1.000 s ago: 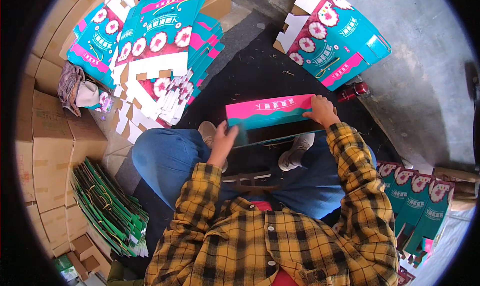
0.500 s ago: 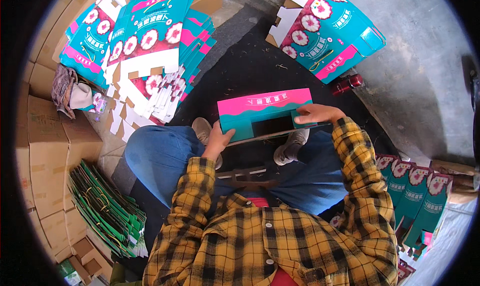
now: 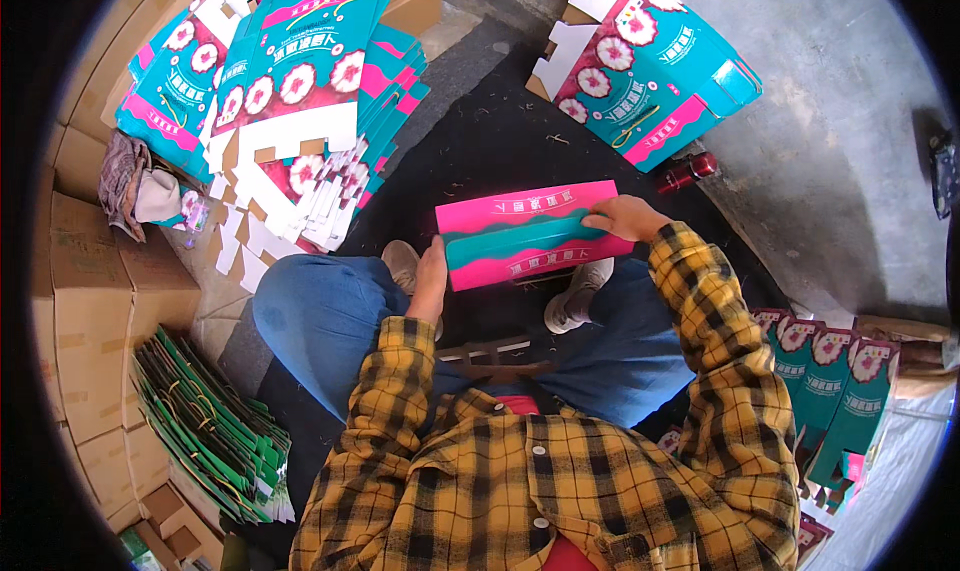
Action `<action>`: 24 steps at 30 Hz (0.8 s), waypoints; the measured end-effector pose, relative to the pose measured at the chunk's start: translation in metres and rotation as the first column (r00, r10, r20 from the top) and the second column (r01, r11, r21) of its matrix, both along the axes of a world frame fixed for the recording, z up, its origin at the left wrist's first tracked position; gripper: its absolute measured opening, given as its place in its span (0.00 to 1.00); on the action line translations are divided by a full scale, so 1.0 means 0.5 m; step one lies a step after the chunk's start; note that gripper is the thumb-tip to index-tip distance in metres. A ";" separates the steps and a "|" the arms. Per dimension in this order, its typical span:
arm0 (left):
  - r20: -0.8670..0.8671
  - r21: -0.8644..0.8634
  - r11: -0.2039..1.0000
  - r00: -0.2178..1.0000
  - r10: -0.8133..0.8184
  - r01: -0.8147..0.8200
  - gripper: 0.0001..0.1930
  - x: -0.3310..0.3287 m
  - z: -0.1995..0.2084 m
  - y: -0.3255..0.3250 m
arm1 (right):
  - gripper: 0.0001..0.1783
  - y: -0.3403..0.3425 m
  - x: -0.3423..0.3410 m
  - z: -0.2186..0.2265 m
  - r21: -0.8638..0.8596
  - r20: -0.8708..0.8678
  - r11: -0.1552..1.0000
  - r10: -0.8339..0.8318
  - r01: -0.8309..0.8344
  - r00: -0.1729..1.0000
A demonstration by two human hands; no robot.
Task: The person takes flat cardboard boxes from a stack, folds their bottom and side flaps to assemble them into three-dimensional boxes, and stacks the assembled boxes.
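Note:
A pink and teal cardboard gift box [image 3: 520, 239] stands over the dark mat between my feet, its wavy-edged panels turned up toward me. My left hand [image 3: 431, 274] presses along its left end, with the thumb near the top edge and the other fingers hidden behind the side. At the right end my right hand [image 3: 629, 218] grips the corner, fingers bent over the top flap. The opening that faced up is covered by a pink panel. The box's underside is hidden.
Flat printed cartons [image 3: 300, 61] pile up at the far left, another folded carton [image 3: 650, 71] lies far right beside a red bottle [image 3: 687, 173]. Brown boxes [image 3: 90, 311] and green folded bags [image 3: 205, 421] line the left. Teal boxes [image 3: 820, 381] stand at right.
The pink front panel has been folded over the box's dark opening. My right hand has shifted from inside the right edge onto the top, and my left hand has moved up the left end.

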State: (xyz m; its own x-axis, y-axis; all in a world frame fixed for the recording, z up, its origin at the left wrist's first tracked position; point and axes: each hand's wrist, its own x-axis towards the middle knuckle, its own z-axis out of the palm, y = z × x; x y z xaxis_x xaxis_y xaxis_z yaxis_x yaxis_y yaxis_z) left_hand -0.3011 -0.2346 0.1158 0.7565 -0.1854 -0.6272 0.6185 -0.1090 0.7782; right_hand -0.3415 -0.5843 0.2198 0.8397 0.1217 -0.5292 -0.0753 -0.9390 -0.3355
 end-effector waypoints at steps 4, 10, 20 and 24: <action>0.227 0.181 0.979 0.965 -0.134 0.094 0.31 -0.012 -0.024 0.007 | 0.31 0.008 0.020 -0.039 -0.186 0.170 0.982 0.018 0.014 0.985; 0.284 0.354 0.912 0.905 -0.316 0.207 0.33 -0.003 -0.036 -0.013 | 0.48 -0.081 0.020 -0.098 -0.167 0.157 0.889 -0.403 0.426 0.902; 0.317 0.236 0.945 0.901 -0.297 0.228 0.29 -0.009 -0.038 -0.044 | 0.49 -0.178 0.005 -0.104 -0.012 0.019 0.933 -0.360 0.360 0.933; 0.375 0.233 0.922 0.847 -0.377 0.308 0.31 -0.019 -0.034 -0.100 | 0.47 -0.222 -0.039 -0.062 0.028 0.080 0.917 -0.399 0.398 0.913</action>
